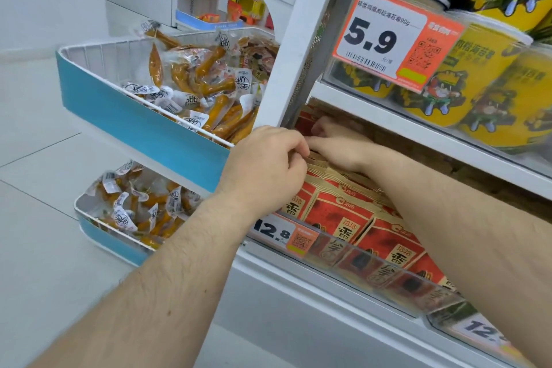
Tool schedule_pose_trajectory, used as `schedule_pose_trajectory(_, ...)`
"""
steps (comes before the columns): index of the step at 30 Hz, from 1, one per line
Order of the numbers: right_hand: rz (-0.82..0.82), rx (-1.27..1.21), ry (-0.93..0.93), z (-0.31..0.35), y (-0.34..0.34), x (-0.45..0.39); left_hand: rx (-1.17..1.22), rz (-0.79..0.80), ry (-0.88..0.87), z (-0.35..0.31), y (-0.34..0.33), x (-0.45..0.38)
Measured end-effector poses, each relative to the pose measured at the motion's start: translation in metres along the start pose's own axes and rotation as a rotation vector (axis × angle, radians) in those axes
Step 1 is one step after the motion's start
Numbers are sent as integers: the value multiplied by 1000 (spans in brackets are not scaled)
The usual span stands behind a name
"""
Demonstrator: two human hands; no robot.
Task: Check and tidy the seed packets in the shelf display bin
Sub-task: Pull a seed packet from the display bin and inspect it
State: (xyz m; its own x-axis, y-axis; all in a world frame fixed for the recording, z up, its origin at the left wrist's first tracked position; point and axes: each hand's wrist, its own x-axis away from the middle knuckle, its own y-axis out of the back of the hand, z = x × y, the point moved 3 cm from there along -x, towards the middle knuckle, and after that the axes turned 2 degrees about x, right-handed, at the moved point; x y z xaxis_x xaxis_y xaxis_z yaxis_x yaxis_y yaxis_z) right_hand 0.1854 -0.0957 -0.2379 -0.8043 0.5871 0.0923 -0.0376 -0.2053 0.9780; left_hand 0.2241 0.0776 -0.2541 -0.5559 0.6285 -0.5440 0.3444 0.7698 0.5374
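Left hand (265, 167), fingers curled, pinches the top edges of red seed packets (343, 212) standing in the shelf bin (373, 266). Right hand (337, 143), just behind, rests on the same packets, its grip unclear.

The white shelf (328, 284) carries upright red seed packets (337, 215) behind its clear front rail (373, 260).

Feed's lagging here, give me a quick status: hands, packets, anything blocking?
Left hand pinching top edges of red seed packets. Right hand reaching deeper among them, grip unclear. Packets upright behind clear shelf lip. Nothing blocking.
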Motion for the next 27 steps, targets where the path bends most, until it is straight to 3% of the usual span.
schedule_pose_trajectory(4, -16, -17, -84, 3, 1, -5, 27, -2, 13, 1, 1, 0)
schedule_pose_trajectory(11, 45, 40, -27, 2, 2, -13, 33, 19, 17, 1, 0, 1)
schedule_pose_trajectory(17, -164, -260, -116, -10, 0, -35, 61, -7, 17, 1, 2, 0)
schedule_pose_trajectory(22, -145, 40, -77, -1, 0, -47, 64, -22, 5, -1, 0, -2)
schedule_pose_trajectory(27, -33, 39, -67, 0, 6, -48, 54, -3, 8, 0, 0, -3)
